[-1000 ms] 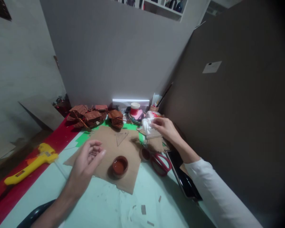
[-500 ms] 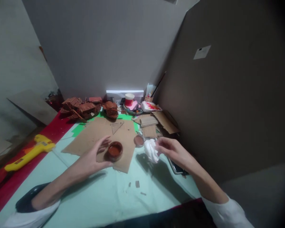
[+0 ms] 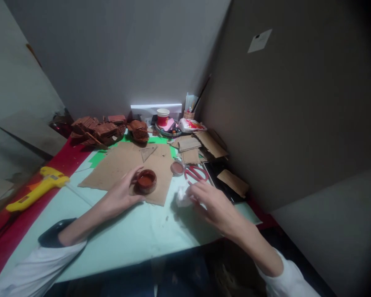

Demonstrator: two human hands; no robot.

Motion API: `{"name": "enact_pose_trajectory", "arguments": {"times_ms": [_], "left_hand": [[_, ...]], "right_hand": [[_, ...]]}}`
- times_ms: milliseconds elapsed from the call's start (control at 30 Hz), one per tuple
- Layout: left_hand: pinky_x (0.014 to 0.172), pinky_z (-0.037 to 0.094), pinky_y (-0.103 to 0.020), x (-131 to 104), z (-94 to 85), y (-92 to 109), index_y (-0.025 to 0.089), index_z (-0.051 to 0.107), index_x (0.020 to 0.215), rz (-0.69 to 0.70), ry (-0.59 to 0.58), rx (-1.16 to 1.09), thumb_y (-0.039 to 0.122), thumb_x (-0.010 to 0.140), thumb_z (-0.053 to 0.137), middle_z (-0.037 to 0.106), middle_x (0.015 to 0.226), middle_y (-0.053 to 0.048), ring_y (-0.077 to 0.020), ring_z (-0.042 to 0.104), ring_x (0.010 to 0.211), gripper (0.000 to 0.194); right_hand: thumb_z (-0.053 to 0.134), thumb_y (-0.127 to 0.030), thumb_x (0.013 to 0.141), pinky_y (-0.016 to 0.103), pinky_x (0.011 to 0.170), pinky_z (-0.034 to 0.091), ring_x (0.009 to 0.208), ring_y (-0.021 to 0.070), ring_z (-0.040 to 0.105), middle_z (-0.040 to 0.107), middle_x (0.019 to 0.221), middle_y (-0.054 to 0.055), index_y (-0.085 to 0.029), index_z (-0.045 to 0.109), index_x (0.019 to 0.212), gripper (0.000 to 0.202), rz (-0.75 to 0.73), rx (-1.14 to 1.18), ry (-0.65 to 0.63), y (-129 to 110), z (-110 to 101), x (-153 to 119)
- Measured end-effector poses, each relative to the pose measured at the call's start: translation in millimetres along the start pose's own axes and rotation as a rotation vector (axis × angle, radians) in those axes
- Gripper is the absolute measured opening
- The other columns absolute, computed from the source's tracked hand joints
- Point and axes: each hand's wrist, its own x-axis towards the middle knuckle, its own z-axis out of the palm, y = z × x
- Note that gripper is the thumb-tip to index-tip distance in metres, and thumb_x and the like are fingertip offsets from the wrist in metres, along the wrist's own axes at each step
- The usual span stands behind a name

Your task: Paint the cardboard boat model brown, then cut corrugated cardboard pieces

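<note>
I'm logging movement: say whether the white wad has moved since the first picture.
Yes, the white wad has moved nearer, from beyond the red-handled scissors to their near side.

Left hand [image 3: 120, 196] at an open brown pot [image 3: 146, 180], right hand [image 3: 210, 206] holding a white wad [image 3: 182, 198]

The left hand curves around the pot's side, on brown cardboard [image 3: 111, 171]; contact is hard to tell. The crumpled wad is over pale-green tablecloth [image 3: 126, 243], near red-handled scissors [image 3: 196, 168]. A yellow glue gun [image 3: 37, 192] lies at left.

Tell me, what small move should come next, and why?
Perhaps steady the open reddish-brown jar with the left hand: that hand curves at its side, though contact is unclear, and the right hand holds a white wad nearby.
</note>
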Motion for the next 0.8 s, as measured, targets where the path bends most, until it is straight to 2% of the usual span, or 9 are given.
{"name": "enact_pose_trajectory", "arguments": {"times_ms": [133,233,300,400,533,700,800], "left_hand": [[0.114,0.036,-0.048,1.5,2.3,2.7,0.020,0.032,0.148,0.022,0.033,-0.004,0.030,0.075,0.073,0.049,0.145,-0.016,-0.0304,0.047,0.134,0.085],[0.113,0.036,-0.049,1.0,2.9,6.3,0.017,0.033,0.146,0.008,0.052,-0.005,0.027,0.073,0.072,0.050,0.142,-0.017,-0.0308,0.049,0.132,0.084],[0.113,0.036,-0.049,0.7,3.5,7.2,0.018,0.033,0.146,0.006,0.054,-0.018,0.024,0.072,0.071,0.051,0.142,-0.017,-0.0303,0.049,0.132,0.083],[0.113,0.037,-0.049,1.7,5.7,5.3,0.020,0.033,0.147,0.034,0.059,0.002,0.021,0.072,0.070,0.050,0.143,-0.016,-0.0301,0.048,0.133,0.083],[0.113,0.035,-0.051,5.7,10.3,2.3,0.017,0.035,0.146,0.045,0.096,0.048,0.020,0.070,0.071,0.049,0.143,-0.019,-0.0320,0.048,0.132,0.084],[0.111,0.035,-0.053,9.8,14.7,0.7,0.016,0.038,0.143,0.058,0.137,0.078,0.023,0.070,0.072,0.052,0.139,-0.019,-0.0334,0.049,0.129,0.081],[0.111,0.037,-0.051,10.3,15.5,-1.9,0.018,0.038,0.142,0.057,0.140,0.060,0.024,0.069,0.072,0.051,0.142,-0.018,-0.0327,0.051,0.129,0.080]], "right_hand": [[0.047,-0.003,0.091,0.030,0.073,0.041,0.085,0.0201,0.051,0.066,0.096,0.008,-0.018,0.059,0.091,0.020,-0.197,0.045,-0.056,-17.1,11.5,14.0],[0.046,-0.010,0.099,0.029,0.075,0.041,0.085,0.0186,0.052,0.068,0.101,0.007,-0.019,0.063,0.098,0.019,-0.274,0.077,-0.096,-28.8,22.4,19.0],[0.051,-0.014,0.099,0.028,0.076,0.041,0.084,0.0171,0.053,0.069,0.097,0.004,-0.020,0.064,0.101,0.015,-0.298,0.101,-0.131,-33.6,29.6,18.3],[0.054,-0.012,0.098,0.026,0.074,0.040,0.080,0.0157,0.054,0.069,0.088,0.002,-0.021,0.065,0.098,0.014,-0.295,0.134,-0.165,-35.4,37.2,13.6],[0.053,-0.009,0.097,0.027,0.076,0.040,0.082,0.0158,0.054,0.070,0.091,0.001,-0.021,0.065,0.097,0.016,-0.266,0.179,-0.174,-30.9,37.5,4.5],[0.058,0.002,0.087,0.029,0.077,0.041,0.083,0.0172,0.053,0.071,0.093,0.001,-0.020,0.066,0.093,0.024,-0.208,0.209,-0.178,-20.7,27.6,-13.3],[0.051,0.006,0.085,0.030,0.075,0.041,0.081,0.0182,0.053,0.071,0.089,0.002,-0.020,0.067,0.090,0.031,-0.160,0.206,-0.179,-14.8,15.5,-30.6]]}}
